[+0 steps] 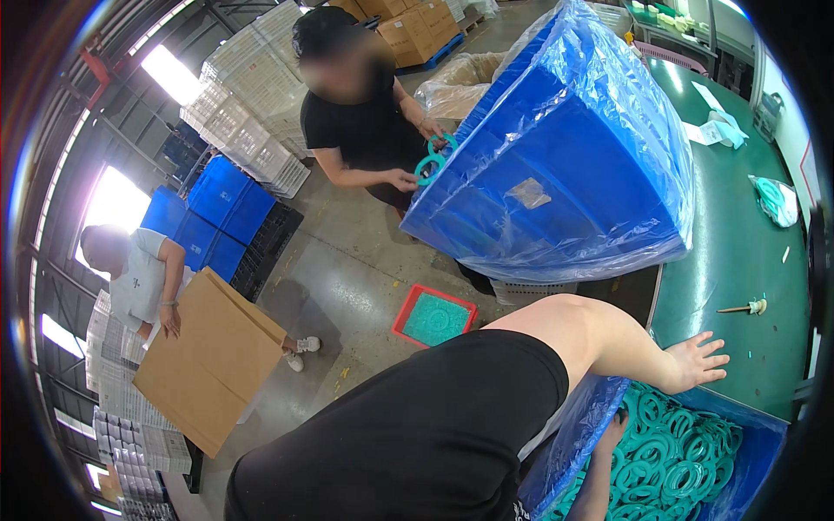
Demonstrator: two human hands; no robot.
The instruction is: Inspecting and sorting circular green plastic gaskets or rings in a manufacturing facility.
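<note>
My left hand is open, fingers spread, at the edge of the green table where it meets a blue bin. Nothing is held in it. Inside the bin lie many teal plastic rings, heaped loosely. My right hand is down in the bin, beside its blue wall and next to the rings. Shadow hides its fingers, so I cannot make out whether they hold anything. My left arm's black sleeve fills the lower middle.
A large blue bin wrapped in clear film stands ahead. Behind it a person holds teal rings. At left another person handles cardboard. A red tray sits on the floor. A wooden-handled tool and bagged teal pieces lie on the table.
</note>
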